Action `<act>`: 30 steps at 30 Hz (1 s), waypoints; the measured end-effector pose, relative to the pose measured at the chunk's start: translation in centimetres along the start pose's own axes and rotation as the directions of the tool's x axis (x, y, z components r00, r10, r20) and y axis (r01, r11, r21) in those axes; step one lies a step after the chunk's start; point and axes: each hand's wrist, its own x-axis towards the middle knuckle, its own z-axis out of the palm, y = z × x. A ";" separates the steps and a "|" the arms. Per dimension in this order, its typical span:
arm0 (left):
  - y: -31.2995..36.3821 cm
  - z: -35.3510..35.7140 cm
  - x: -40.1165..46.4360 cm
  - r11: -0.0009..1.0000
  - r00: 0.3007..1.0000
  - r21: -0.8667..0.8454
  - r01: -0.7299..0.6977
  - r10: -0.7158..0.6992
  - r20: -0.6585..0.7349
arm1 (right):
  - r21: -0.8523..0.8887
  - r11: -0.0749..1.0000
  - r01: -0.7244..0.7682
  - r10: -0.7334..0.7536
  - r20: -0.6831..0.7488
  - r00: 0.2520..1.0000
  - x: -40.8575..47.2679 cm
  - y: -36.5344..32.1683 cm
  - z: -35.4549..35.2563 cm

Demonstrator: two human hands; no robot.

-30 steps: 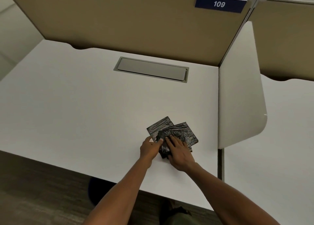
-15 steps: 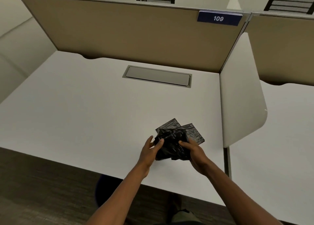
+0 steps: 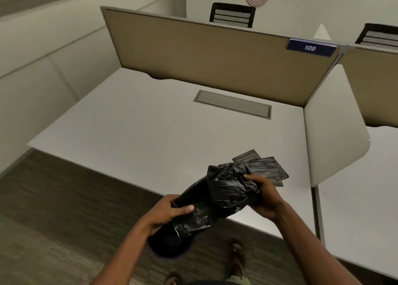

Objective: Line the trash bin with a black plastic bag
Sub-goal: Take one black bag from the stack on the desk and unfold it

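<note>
Black crinkled plastic fills both grips: the left hand point(image 3: 170, 211) pinches the lower end of the black plastic bag point(image 3: 217, 196), and the right hand point(image 3: 266, 198) closes its fingers on the bunched upper end. The bag hangs partly unfolded above the white desk's point(image 3: 150, 133) near edge, in front of two folded bags point(image 3: 265, 168) lying on it. Below, a dark round bin point(image 3: 168, 247) stands on the floor under the desk's edge.

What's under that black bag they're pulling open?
Below the black plastic bag, held by the left hand and right hand, sits a dark round trash bin on the floor. The bag covers most of its opening, so its inside can't be seen.
</note>
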 end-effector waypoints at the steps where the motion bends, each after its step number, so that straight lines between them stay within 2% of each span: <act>1: -0.3 -0.7 -1.1 0.999 1.000 -0.040 -0.013 0.013 0.000 | 0.033 0.999 -0.021 0.021 0.007 1.000 -0.2 0.6 0.5; 5: -1.8 -2.6 -5.0 0.968 0.995 -0.236 -0.083 0.066 -0.079 | 0.190 0.977 -0.099 0.096 0.025 0.995 -0.9 3.8 1.7; 8: -2.5 -3.4 -7.6 0.938 0.989 -0.329 -0.109 0.068 -0.132 | 0.206 0.968 -0.142 0.128 0.081 0.988 -1.8 6.7 2.5; 12: -2.5 -4.1 -10.2 0.859 0.982 -0.498 -0.123 0.032 -0.186 | 0.204 0.969 -0.140 0.131 0.060 0.990 -2.4 10.6 3.4; 16: -2.0 -4.3 -12.9 0.838 0.975 -0.521 -0.164 0.058 -0.214 | -0.029 0.993 -0.113 0.112 -0.017 0.994 -3.3 13.5 4.9; 21: -3.0 -4.2 -16.6 0.817 0.981 -0.554 -0.157 0.063 -0.185 | -0.303 0.947 -0.110 0.114 -0.005 0.993 -3.8 16.0 7.6; 25: -3.6 -3.5 -18.7 0.823 0.979 -0.550 -0.140 0.033 -0.200 | -0.218 0.972 -0.091 0.089 -0.020 0.996 -5.3 16.7 7.9; 30: -3.9 -3.0 -20.4 0.839 0.965 -0.530 -0.122 -0.024 -0.260 | -0.202 0.979 -0.039 0.009 -0.146 0.989 -8.1 17.1 5.7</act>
